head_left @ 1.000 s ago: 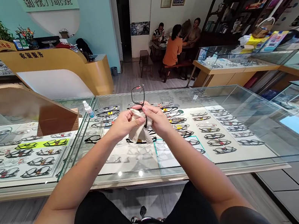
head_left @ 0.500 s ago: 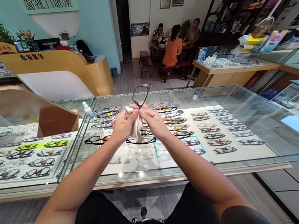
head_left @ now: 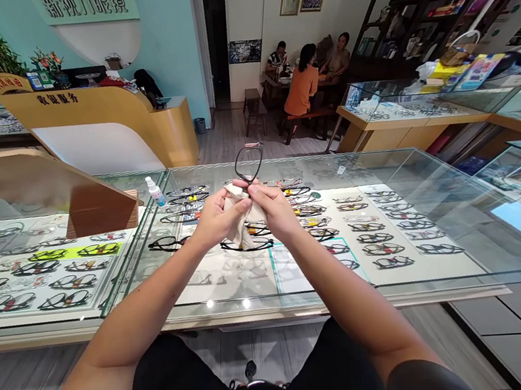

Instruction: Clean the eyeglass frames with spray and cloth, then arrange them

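Note:
Over the glass counter, a pair of dark-framed eyeglasses [head_left: 249,163] is held up, with one lens rim rising above my fingers. My right hand [head_left: 277,209] is closed, pinching the frame at its lower part. A pale cleaning cloth [head_left: 240,230] hangs between both hands. My left hand [head_left: 217,219] is closed on this cloth, its thumb pressed toward the frame. The other half of the eyeglasses is covered by the cloth and fingers. Below and beyond my hands, more glasses [head_left: 168,243] lie on the counter.
A small spray bottle [head_left: 155,191] stands left of my hands on the glass display counter [head_left: 406,290]. Rows of frames [head_left: 382,248] lie in the case to the right. A wooden board [head_left: 97,205] leans at left. Several people sit at a table in the back.
The eyeglasses have turned, so the visible rim stands more upright and slightly farther right. More of the cloth shows between my hands, and my left thumb has slid right.

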Demonstrator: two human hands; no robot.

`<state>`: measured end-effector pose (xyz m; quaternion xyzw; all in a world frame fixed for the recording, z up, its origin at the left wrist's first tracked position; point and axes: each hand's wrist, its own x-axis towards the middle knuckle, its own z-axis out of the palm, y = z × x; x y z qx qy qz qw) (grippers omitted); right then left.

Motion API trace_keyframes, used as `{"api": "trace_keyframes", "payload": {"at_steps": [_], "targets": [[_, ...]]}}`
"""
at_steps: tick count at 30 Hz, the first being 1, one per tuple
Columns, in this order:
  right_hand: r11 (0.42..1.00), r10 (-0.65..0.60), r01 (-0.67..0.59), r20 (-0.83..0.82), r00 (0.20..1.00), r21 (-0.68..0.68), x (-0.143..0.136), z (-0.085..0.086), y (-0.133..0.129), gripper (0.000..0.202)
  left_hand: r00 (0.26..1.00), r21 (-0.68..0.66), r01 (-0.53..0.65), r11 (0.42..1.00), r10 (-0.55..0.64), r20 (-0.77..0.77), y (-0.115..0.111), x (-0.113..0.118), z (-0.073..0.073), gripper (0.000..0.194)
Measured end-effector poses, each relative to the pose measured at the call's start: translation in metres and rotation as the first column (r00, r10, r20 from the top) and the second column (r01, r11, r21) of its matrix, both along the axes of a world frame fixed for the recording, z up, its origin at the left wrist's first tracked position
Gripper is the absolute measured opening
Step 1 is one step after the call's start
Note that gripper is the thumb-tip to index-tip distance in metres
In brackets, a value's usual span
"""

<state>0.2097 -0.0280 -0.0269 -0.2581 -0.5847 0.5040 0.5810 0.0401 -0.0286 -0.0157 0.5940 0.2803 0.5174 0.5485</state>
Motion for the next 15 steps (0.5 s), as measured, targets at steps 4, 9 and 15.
{"api": "trace_keyframes", "payload": {"at_steps": [4,9,15], "targets": [[0.993,-0.002,-0.012,0.113,0.994,0.12,-0.0038,0.0041,-0.0025,0.049,0.989,0.041,-0.147,0.988,0.146,0.038,-0.0013,0.0035,-0.0018,0.071],[0.994,-0.031,0.024,0.072,0.997,0.104,0.0009,0.0041,0.0003,0.045,0.994,0.119,-0.111,0.987,0.11,0.02,0.004,0.0032,-0.002,0.072],[0.998,-0.029,0.03,-0.031,0.999,0.047,0.0053,0.0026,0.0033,0.037,0.999,0.093,-0.042,0.995,0.041,0.013,0.0081,0.0021,-0.0038,0.074]]}}
